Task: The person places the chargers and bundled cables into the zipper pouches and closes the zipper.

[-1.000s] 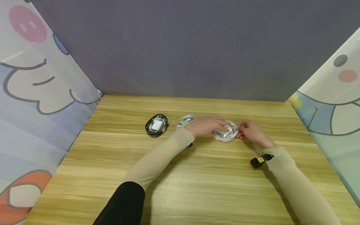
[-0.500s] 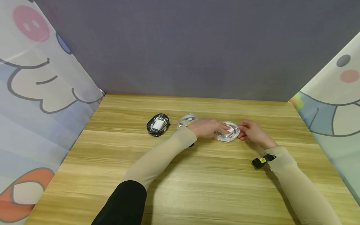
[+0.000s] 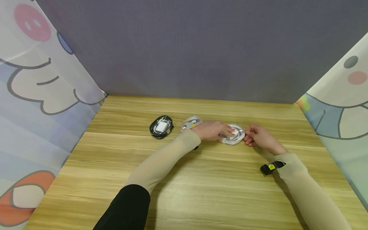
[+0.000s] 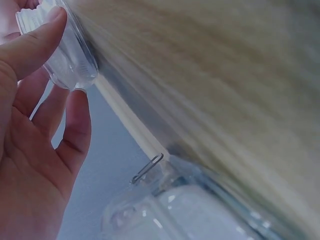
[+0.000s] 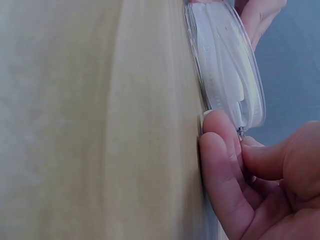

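Note:
A round clear zip pouch [image 3: 234, 139] with a white edge lies at the right of a short row on the table, holding a white item inside. My left hand [image 3: 211, 130] grips its left side; in the left wrist view the thumb [image 4: 42, 42] lies across the pouch with fingers around the other side. At the pouch's right edge my right hand [image 3: 260, 138] pinches the small metal zipper pull [image 5: 241, 132] between thumb and index finger, the other fingers curled. The white zipper band [image 5: 215, 65] runs along the pouch's side in the right wrist view.
Left of my left hand lies another clear pouch [image 3: 185, 121] with coloured cable ends, partly covered by the hand. Farther left is a black-rimmed pouch [image 3: 156, 135] with a white charger. A grey panel [image 3: 201, 48] stands behind the wooden table [image 3: 218, 191].
My right hand has moved slightly right and toward me at the pouch's edge. The left hand has settled on the pouch, its fingers shifting a little. The other pouches have stayed put.

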A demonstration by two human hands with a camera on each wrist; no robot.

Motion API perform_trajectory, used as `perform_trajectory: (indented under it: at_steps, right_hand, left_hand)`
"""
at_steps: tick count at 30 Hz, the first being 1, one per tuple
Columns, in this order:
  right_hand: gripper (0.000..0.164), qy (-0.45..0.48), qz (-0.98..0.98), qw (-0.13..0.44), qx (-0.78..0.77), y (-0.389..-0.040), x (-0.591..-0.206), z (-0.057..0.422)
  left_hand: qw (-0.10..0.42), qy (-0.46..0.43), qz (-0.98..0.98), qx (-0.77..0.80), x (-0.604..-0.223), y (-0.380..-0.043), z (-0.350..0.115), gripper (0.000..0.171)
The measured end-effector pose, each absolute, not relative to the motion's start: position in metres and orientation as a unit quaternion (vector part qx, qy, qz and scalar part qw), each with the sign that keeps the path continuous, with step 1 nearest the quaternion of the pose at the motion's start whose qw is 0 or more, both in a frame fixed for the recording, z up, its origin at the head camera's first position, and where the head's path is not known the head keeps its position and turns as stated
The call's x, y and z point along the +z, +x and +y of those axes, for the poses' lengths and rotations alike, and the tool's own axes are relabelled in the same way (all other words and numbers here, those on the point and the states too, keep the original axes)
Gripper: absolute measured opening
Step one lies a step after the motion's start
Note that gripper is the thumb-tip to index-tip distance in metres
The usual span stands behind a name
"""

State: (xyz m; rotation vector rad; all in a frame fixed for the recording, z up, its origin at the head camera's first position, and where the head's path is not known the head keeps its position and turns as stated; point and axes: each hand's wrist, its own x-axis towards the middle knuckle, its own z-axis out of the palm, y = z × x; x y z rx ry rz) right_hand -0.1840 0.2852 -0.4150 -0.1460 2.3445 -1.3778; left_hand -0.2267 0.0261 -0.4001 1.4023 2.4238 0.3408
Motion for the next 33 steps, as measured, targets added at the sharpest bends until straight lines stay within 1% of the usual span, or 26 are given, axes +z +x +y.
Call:
perform_trajectory:
  at_steps: [7, 18, 28, 33]
  right_hand:
    - [0.018, -0.051, 0.843, 0.213, -0.491, -0.177, -0.414, 0.284]
    - [0.018, -0.048, 0.834, 0.226, -0.502, -0.169, -0.415, 0.281]
    - [0.019, -0.045, 0.830, 0.227, -0.508, -0.166, -0.417, 0.283]
    - [0.020, -0.045, 0.835, 0.219, -0.503, -0.168, -0.418, 0.282]
  left_hand:
    - [0.168, 0.489, 0.849, 0.113, -0.399, -0.227, 0.026, 0.061]
    - [0.163, 0.474, 0.857, 0.116, -0.402, -0.226, 0.028, 0.058]
    - [0.151, 0.485, 0.857, 0.091, -0.400, -0.223, 0.029, 0.055]
    - [0.143, 0.498, 0.853, 0.070, -0.398, -0.222, 0.029, 0.059]
